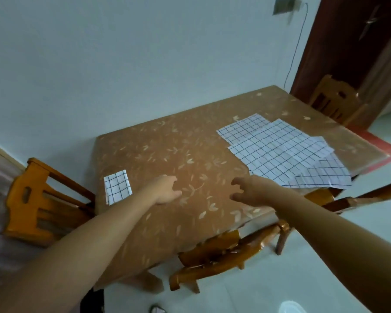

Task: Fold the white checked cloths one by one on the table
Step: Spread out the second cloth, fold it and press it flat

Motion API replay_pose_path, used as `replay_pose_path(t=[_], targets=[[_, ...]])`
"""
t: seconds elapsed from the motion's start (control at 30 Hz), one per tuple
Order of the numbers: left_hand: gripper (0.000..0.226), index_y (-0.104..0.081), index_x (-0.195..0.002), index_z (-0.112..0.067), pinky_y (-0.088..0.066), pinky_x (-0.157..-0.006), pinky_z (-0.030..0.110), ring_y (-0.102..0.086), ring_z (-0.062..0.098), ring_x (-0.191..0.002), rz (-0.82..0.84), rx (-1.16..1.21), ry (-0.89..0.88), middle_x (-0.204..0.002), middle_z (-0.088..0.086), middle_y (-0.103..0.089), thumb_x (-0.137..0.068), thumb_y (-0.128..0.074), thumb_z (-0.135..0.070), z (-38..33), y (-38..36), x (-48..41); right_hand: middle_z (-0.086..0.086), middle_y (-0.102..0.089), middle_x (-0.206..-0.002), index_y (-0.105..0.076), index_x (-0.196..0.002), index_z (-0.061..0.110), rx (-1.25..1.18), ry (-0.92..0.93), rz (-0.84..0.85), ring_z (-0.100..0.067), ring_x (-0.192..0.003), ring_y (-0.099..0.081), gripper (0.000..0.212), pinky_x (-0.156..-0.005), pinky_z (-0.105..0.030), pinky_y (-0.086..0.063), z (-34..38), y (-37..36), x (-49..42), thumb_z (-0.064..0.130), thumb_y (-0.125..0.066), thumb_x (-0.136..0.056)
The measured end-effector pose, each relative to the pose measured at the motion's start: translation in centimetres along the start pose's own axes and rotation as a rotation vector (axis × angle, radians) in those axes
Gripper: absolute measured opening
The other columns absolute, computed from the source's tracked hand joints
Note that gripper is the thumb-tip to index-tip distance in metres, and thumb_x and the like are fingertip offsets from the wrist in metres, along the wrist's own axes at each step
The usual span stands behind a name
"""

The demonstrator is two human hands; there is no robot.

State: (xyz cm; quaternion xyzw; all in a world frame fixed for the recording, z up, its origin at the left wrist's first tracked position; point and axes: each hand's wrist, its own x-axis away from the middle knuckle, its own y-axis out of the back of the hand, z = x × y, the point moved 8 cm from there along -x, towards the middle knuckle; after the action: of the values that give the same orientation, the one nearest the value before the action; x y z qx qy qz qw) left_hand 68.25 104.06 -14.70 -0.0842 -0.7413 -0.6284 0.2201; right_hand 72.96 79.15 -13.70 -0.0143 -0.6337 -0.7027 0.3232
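On the right of the desk [167, 150], the unfolded white checked cloths [280, 150] lie just beyond the right hand [251, 190], nearer it than the left hand [166, 189]; both hands hover empty, fingers loosely curled, a folded cloth [117, 188] at near left

Two bare forearms reach into the middle of the frame. The left forearm [88, 233] comes in from the lower left corner, and the right forearm [325, 227] from the lower right. Both are stretched nearly straight. The bare left hand [167, 188] shows its back, fingers [171, 178] loosely extended and thumb pointing right, holding nothing. The bare right hand [251, 190] forms a loose C, with curved fingers [236, 181] above the thumb and a gap between them. It also holds nothing.
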Motion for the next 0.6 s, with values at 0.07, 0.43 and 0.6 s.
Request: replay_pose_path(t=[0.07, 0.43, 0.6], targets=[[0.068, -0.038, -0.154, -0.015, -0.038, -0.113, 0.039, -0.042, 0.031, -0.142, 0.004, -0.001, -0.022, -0.158, 0.014, -0.039, -0.098, -0.053, -0.050, -4.4, -0.8, -0.2, -0.005, -0.063, -0.141, -0.045, -0.150, 0.027, -0.014, -0.018, -0.005, -0.026, -0.126, -0.061, 0.060, -0.104, -0.044, -0.052, -4.1, 0.1, 2.4, 0.055, -0.058, -0.098], [0.058, -0.044, -0.149, -0.020, -0.043, -0.107, 0.042, -0.050, 0.028, -0.135, 0.030, -0.124, -0.223, -0.154, 0.009, -0.045, -0.099, -0.052, -0.049, -24.1, -2.8, -2.9, 0.000, -0.071, -0.115, -0.062, -0.128, 0.028, -0.169, -0.233, -0.010, -0.015, -0.095, -0.070, 0.042, -0.084, -0.037, -0.061, -23.3, 0.3, 10.9, 0.050, -0.057, -0.094], [0.065, -0.038, -0.153, -0.015, -0.037, -0.115, 0.043, -0.036, 0.028, -0.147, 0.074, -0.090, -0.282, -0.161, 0.010, -0.035, -0.099, -0.054, -0.046, -29.5, -3.8, -7.2, -0.006, -0.070, -0.120, -0.066, -0.128, 0.014, -0.137, -0.240, 0.043, -0.022, -0.100, -0.069, 0.034, -0.086, -0.033, -0.058, -26.2, 1.3, 11.3, 0.034, -0.052, -0.104]])
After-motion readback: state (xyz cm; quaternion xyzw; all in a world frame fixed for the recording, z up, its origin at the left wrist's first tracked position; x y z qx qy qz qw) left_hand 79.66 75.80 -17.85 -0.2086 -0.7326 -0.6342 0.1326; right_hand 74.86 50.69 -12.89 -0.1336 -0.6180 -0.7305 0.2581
